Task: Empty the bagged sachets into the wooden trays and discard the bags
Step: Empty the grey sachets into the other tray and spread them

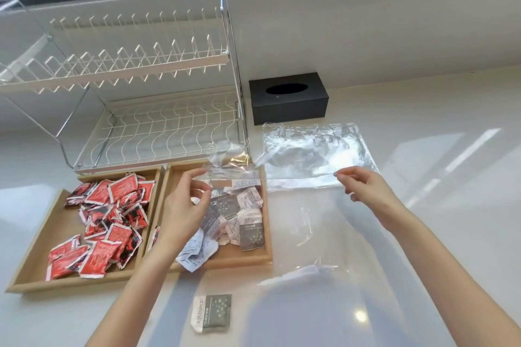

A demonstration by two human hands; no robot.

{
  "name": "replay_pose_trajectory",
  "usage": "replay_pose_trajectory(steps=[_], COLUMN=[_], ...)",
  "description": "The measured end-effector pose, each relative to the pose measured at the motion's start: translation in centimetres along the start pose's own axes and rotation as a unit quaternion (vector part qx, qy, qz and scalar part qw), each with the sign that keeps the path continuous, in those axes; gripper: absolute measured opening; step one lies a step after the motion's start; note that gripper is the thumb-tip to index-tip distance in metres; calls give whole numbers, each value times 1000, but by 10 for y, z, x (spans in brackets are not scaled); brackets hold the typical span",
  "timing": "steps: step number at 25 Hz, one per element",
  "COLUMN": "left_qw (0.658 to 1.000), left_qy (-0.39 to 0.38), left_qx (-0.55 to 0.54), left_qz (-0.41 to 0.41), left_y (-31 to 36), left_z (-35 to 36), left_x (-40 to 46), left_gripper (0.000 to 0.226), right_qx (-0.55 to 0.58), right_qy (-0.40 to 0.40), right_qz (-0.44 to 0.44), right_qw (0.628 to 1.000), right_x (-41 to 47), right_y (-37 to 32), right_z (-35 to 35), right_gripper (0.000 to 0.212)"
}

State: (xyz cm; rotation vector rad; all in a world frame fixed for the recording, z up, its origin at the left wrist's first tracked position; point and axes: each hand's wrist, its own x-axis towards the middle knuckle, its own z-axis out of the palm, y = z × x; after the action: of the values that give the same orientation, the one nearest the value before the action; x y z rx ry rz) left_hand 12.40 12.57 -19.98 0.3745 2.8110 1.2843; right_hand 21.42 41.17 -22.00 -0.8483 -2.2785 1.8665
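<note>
Left hand (186, 200): fingers pinching the near edge of a clear bag (324, 222), holding it over the right wooden tray (269, 234), likely so anything loose is dropping into the tray.
Right hand (366, 189): fingers pinching the same bag's edge further right, stretching the mouth between both hands; the film is hanging down toward the near edge of the surface (423, 110).
Bag in hand: looking empty, though clear film makes this hard to be sure of.
Grey-white sachets (239, 217): lying heaped in the right tray, under the left hand.
Red sachets (107, 220): filling the left wooden tray (36, 262), kept apart from the grey ones, apparently sorting by kind.
Stray sachet (212, 313): lying alone on the surface near its front edge, outside both trays; probably needing to be picked up.
Second bag (315, 155): lying flat and empty toward the back of the surface, just in front of a black tissue box (290, 98), seemingly waiting for discarding.
Dish rack (146, 110): standing behind the trays.
Stage, as judged: emptying nearly done, bags not yet discarded.
</note>
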Motion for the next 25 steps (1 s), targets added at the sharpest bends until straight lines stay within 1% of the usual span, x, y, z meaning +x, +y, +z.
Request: replay_pose_trajectory(steps=[2,4,7,10,12,14,16,18,20,22,23,25], left_qw=[999,997,994,984,968,945,933,944,966,977,975,964], left_qy=[8,13,34,67,108,147,152,106,29,-62,-102,-156], left_qx=[30,51,45,11,-21,-31,-18,-7,10,52,80,133], left_qz=[40,60,93,165,226,292,325,311,259,199,182,168], left_y=[14,29,55,86,103,109,102,85,63,45,38,29], left_z=[-3,-4,-2,0,0,4,15,33,55,77,86,101], left_x=[7,17,41,64,72,73,71,69,65,62,61,61], left_gripper=[14,6,8,7,8,10,11,12,12,12,13,18], right_qx=[43,85,107,145,196,266,307,314,272,200,156,45], right_qy=[38,60,88,125,152,162,162,164,178,178,176,181], right_qz=[-21,-26,-46,-96,-147,-195,-198,-161,-97,-28,2,51], right_qw=[998,994,989,977,957,930,917,921,941,963,972,981], right_x=[3,7,18,28,28,26,26,33,45,57,61,68], right_y=[-18,-35,-54,-75,-89,-93,-83,-61,-31,1,15,38], right_z=[-16,-29,-43,-58,-68,-73,-75,-74,-71,-68,-66,-62], right_gripper=[8,12,17,14,11,15,19,13,19,21,21,25])
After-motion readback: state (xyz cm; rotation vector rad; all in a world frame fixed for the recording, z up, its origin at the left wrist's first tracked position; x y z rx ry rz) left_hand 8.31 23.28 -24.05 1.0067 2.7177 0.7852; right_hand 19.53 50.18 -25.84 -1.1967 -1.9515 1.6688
